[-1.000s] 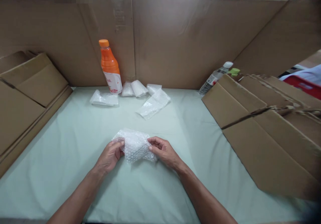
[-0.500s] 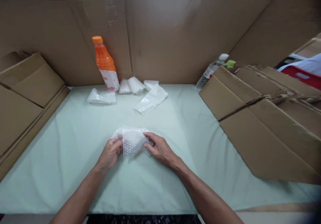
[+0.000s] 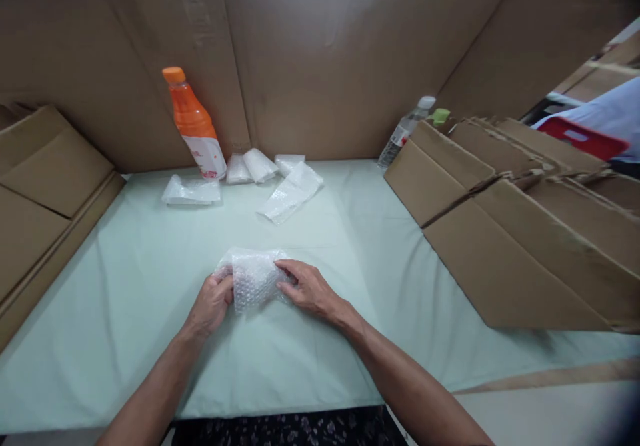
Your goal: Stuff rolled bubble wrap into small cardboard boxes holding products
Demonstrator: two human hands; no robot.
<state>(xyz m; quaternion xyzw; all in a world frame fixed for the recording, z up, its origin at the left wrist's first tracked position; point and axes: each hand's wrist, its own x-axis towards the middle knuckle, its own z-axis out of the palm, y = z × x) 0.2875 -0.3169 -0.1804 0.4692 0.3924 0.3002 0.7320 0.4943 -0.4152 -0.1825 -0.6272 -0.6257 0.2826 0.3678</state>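
A clear piece of bubble wrap (image 3: 255, 276) is held between both hands just above the green cloth. My left hand (image 3: 213, 303) grips its left end, with the fingers partly tucked behind the sheet. At the right end my right hand (image 3: 307, 289) pinches the wrap between thumb and fingers. Part of the near layer hangs down in front. Further back on the table lie several folded pieces of bubble wrap (image 3: 291, 191), one of them by itself (image 3: 191, 191) at the left.
An orange bottle (image 3: 195, 123) stands against the cardboard wall (image 3: 350, 66) at the back. Folded cardboard boxes (image 3: 500, 253) flank the right, with a clear bottle (image 3: 407, 133) behind them. More cardboard (image 3: 55, 166) is at the left. A red object (image 3: 583, 138) lies beyond the right boxes.
The view has tilted down and turned to the right, so the near table edge shows. Both hands keep hold of the bubble wrap; its near flap hangs a little straighter.
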